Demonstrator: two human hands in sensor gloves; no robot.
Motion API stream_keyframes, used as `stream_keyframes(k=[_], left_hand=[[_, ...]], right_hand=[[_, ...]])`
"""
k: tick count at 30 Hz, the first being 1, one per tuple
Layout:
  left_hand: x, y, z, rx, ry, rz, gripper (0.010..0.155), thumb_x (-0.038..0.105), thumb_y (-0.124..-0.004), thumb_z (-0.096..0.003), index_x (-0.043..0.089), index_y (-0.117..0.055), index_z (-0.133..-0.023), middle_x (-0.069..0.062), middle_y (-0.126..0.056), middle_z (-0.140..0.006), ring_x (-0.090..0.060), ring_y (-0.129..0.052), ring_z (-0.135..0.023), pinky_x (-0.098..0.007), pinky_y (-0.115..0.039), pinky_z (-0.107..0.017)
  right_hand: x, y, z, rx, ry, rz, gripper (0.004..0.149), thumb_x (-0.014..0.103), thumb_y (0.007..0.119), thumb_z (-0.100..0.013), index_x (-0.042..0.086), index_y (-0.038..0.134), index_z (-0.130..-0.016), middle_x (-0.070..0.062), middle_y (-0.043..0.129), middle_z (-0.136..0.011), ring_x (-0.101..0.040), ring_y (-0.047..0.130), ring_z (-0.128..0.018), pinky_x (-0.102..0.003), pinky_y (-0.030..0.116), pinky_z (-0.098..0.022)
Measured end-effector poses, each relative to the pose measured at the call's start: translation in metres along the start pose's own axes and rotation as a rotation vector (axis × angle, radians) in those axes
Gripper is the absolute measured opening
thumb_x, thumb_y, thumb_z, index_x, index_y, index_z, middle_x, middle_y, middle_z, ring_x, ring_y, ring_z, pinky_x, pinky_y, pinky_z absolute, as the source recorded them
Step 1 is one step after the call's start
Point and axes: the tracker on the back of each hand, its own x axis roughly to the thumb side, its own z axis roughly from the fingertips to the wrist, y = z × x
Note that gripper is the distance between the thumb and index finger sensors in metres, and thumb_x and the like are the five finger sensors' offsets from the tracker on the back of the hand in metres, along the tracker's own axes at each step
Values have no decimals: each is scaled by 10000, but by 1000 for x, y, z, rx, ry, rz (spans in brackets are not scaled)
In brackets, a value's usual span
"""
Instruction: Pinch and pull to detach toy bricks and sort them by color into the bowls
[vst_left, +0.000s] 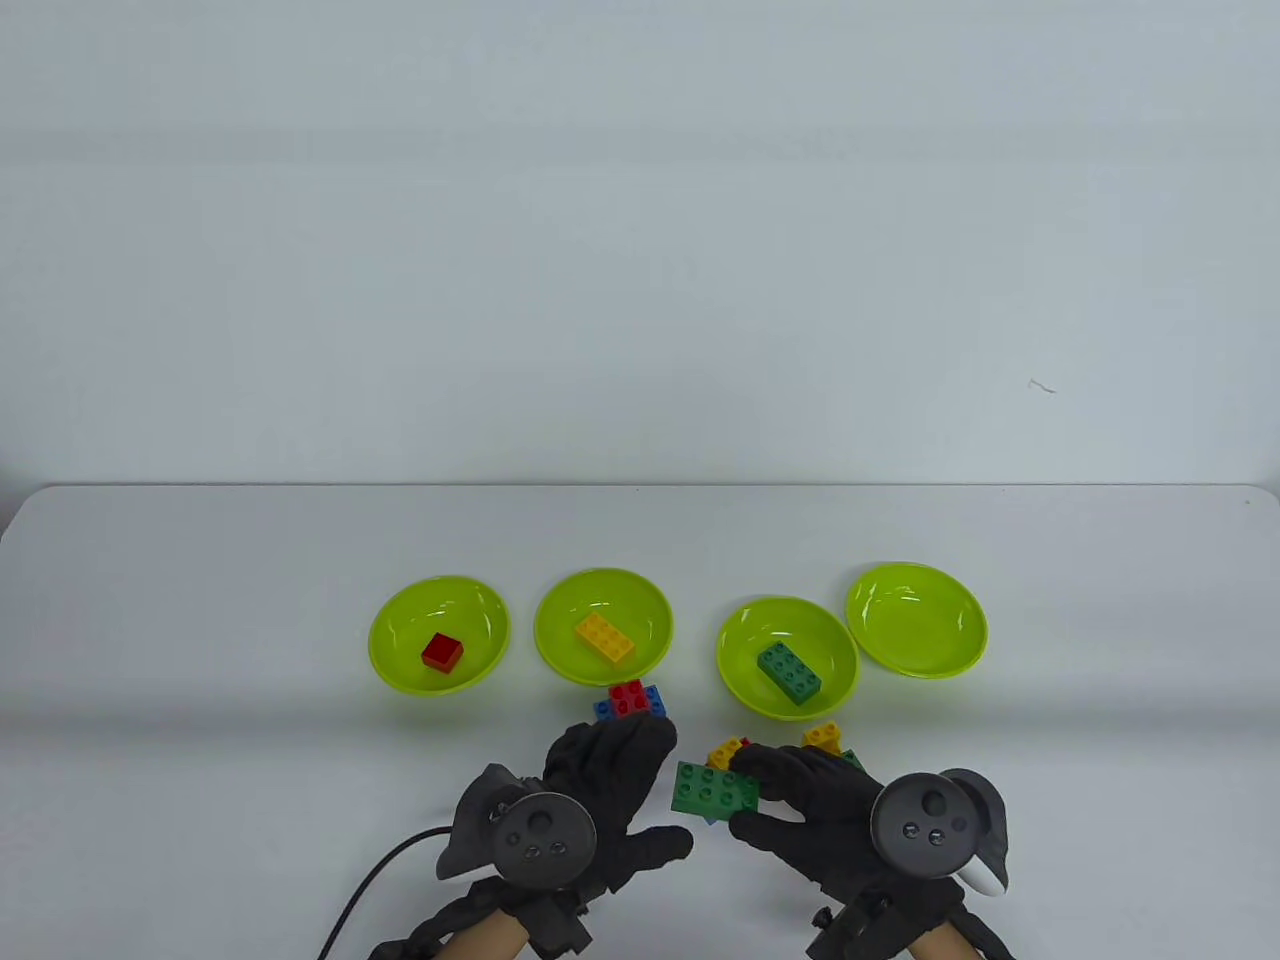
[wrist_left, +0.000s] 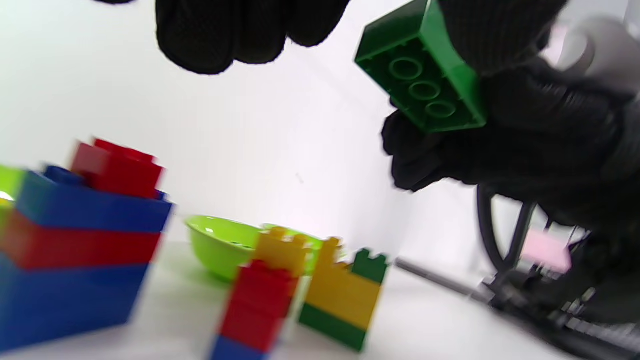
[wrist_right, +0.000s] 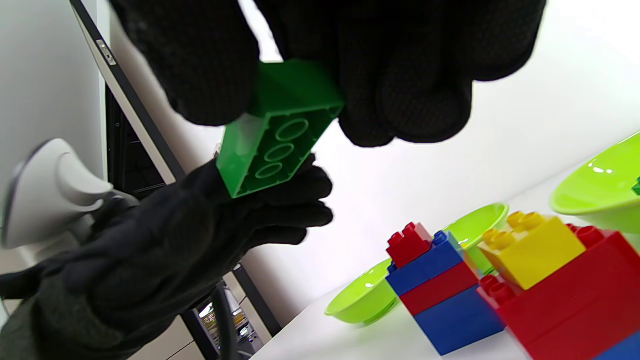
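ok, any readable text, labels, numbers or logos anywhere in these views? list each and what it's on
None legible in any view.
Brick studs, e.g. on the green brick gripped by the right hand: any embossing is too small to read.
Trackers on both hands: buttons only, no readable marks.
Bowls and table: plain.

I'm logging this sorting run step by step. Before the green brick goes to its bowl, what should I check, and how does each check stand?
1. Green brick detached from any stack: ok; its underside is bare in both wrist views.
2. Right hand pinches it: ok.
3. Left hand off the brick: ok.
4. Bowl with the green brick identified, holding only green: ok.
5. Path to that bowl free of the yellow-topped stack: cannot tell.
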Motion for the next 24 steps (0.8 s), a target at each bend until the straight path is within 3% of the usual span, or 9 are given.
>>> stream_keyframes(k=[4,15,24], left_hand=[[-4,2,1,-41,26,-162,932,616,-683,-497,37,-353,-1149,-336,-483,-1142,-568,-589,-1023,-766,-437,-673],[-24,-6,4,-163,119,-170,961,642,-674,-492,89,-274,-1168,-338,-339,-1186,-597,-447,-1085,-818,-356,-665],[-30,-6,10,-163,144,-170,952,635,-678,-492,83,-295,-1166,-338,-356,-1183,-599,-458,-1080,-813,-359,-667]], right_hand=[[-5,-9,-2,-37,35,18,589,405,820,-516,36,731,-967,-210,865,-867,-392,888,-722,-555,660,-630],[-46,-60,-32,-172,278,166,589,392,816,-525,35,718,-983,-219,849,-888,-405,873,-740,-560,645,-640],[-94,-71,-53,-142,511,319,586,386,824,-522,38,722,-983,-223,848,-889,-409,870,-741,-561,643,-642]])
